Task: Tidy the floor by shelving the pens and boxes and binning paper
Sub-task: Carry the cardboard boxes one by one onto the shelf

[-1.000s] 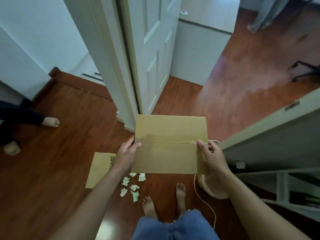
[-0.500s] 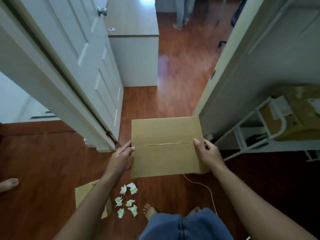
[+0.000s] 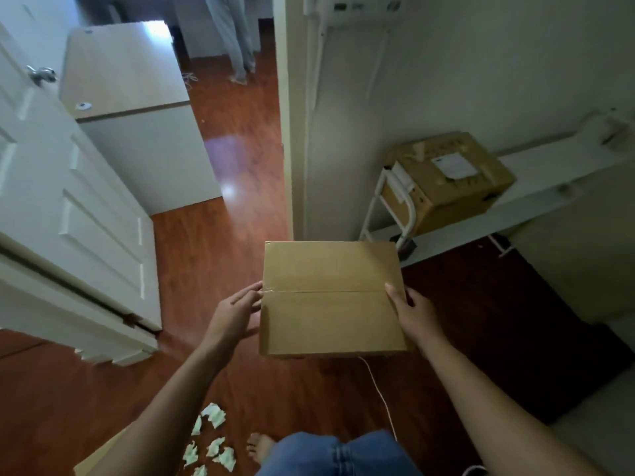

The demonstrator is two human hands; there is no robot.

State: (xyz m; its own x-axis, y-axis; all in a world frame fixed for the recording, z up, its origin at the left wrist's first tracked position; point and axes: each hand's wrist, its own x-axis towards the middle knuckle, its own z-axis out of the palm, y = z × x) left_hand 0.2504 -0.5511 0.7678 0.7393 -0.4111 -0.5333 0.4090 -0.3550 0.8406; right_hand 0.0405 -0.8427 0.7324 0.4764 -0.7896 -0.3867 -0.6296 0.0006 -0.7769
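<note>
I hold a closed brown cardboard box (image 3: 330,297) level in front of me, taped along its top seam. My left hand (image 3: 237,312) presses its left side and my right hand (image 3: 414,312) grips its right side. Beyond it to the right, a white shelf (image 3: 536,187) carries another cardboard box (image 3: 446,180) with a white label. Several crumpled paper scraps (image 3: 213,441) lie on the wooden floor by my foot. A flat brown cardboard piece (image 3: 99,458) shows at the bottom left, mostly behind my left arm.
An open white door (image 3: 68,187) stands on the left, with a white cabinet (image 3: 137,132) behind it. Another person's legs (image 3: 233,39) stand at the far end of the room. A thin white cable (image 3: 379,396) runs across the floor. A wall edge (image 3: 285,132) rises straight ahead.
The view has turned to the right, bringing the white shelf and its box into sight. Both hands keep hold of the box, which has moved with me toward the shelf.
</note>
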